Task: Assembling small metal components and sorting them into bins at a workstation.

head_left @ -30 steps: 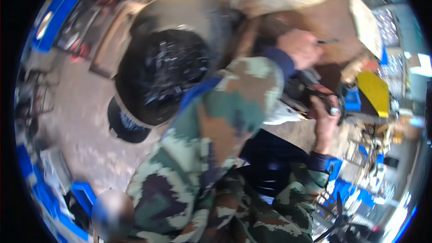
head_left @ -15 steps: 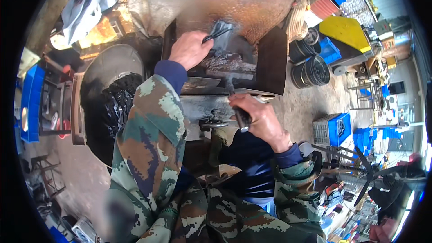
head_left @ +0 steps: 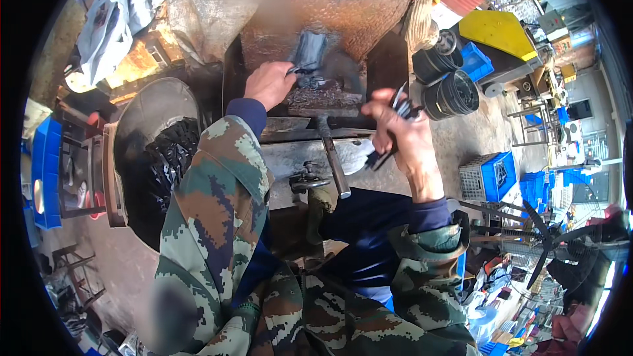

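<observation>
My left hand (head_left: 268, 84) is closed on a slim dark metal piece (head_left: 300, 68) at the far end of the dark metal box. Below that piece lies a rough, brownish metal block (head_left: 323, 101). A round metal bar (head_left: 336, 168) rests against the block's near side and points toward me, with neither hand on it. To its right, my right hand (head_left: 403, 133) is raised and blurred by motion. Its fingers are closed around dark slim metal pieces (head_left: 381, 158), whose kind I cannot make out. A grey-blue curved surface (head_left: 311, 51) stands behind the block.
A large dark bin (head_left: 148, 99) with black metal pieces (head_left: 177, 151) stands at my left. Near the middle is a small clamp-like metal fitting (head_left: 307, 178). Black buckets (head_left: 452, 95), a blue-and-grey crate (head_left: 489, 177) and a fan (head_left: 544, 240) stand on the right.
My right hand has let go of the metal bar and moved up and right, now gripping dark metal pieces. My left hand has lowered its dark piece toward the block.
</observation>
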`<state>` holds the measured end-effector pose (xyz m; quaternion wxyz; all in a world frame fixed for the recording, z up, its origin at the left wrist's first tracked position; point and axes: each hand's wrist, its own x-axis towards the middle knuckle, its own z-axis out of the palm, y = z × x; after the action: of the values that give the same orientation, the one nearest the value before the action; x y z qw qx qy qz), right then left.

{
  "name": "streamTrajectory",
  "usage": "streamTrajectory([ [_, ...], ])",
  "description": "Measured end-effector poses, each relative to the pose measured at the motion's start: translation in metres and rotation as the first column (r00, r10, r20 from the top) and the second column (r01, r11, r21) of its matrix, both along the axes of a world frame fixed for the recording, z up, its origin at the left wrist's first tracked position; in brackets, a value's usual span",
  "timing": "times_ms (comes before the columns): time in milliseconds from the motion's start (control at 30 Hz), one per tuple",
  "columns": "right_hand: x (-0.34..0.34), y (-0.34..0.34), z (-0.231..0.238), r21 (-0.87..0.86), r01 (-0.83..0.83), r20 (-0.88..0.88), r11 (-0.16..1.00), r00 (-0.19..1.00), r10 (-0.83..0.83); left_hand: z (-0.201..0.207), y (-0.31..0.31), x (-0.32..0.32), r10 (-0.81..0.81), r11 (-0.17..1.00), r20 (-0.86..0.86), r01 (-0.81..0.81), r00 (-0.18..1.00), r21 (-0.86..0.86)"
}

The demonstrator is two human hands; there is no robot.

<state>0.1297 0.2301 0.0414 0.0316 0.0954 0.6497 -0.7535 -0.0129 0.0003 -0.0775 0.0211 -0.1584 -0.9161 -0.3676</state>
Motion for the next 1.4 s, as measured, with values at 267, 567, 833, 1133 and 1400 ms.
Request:
streamTrajectory([
  [267, -0.037, -0.007, -0.005, -0.330, 0.189, -0.126, 0.925, 0.962, -0.241, 0.079, 0.010, 0.022, -0.243, 0.830, 0.241, 0.073, 0.940, 0.553],
  [567, -0.043, -0.039, -0.002, -0.271, 0.207, -0.177, 0.940, 0.949, -0.260, 0.108, 0.028, 0.060, -0.471, 0.679, 0.307, 0.118, 0.827, 0.724],
  [833, -0.040, -0.028, -0.009, -0.264, 0.204, -0.202, 0.943, 0.944, -0.261, 0.085, 0.020, 0.033, -0.326, 0.755, 0.357, 0.013, 0.875, 0.656],
  [1133, -0.027, -0.006, -0.004, -0.390, 0.130, -0.130, 0.911, 0.972, -0.194, 0.017, -0.009, -0.015, -0.138, 0.907, 0.429, -0.061, 0.893, 0.417],
  [1400, -0.026, 0.018, -0.020, -0.582, 0.208, 0.010, 0.786, 0.969, -0.248, -0.013, -0.016, -0.024, -0.321, 0.921, 0.139, 0.276, 0.937, 0.274],
])
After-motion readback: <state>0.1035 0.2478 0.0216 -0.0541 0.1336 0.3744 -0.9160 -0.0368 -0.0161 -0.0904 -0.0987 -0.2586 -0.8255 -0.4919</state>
